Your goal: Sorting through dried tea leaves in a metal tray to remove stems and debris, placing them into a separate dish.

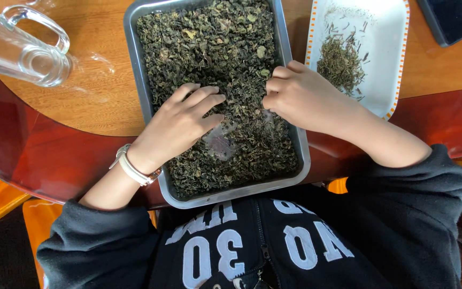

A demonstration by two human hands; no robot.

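Both hands' fingers (209,99) rest on dried tea leaves (209,48) filling the metal tray (135,64).

light: bright, even daylight from above you | glare: pale sheen on the glossy red table edge (54,160) and glass pitcher (22,48) | shadows: soft, short under your hands | focus: sharp centre, slight wide-angle bending at edges

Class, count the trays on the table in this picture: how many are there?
2. A metal tray of dried leaves sits under both hands; a white tray holding picked stems lies to its right, partly cut off.
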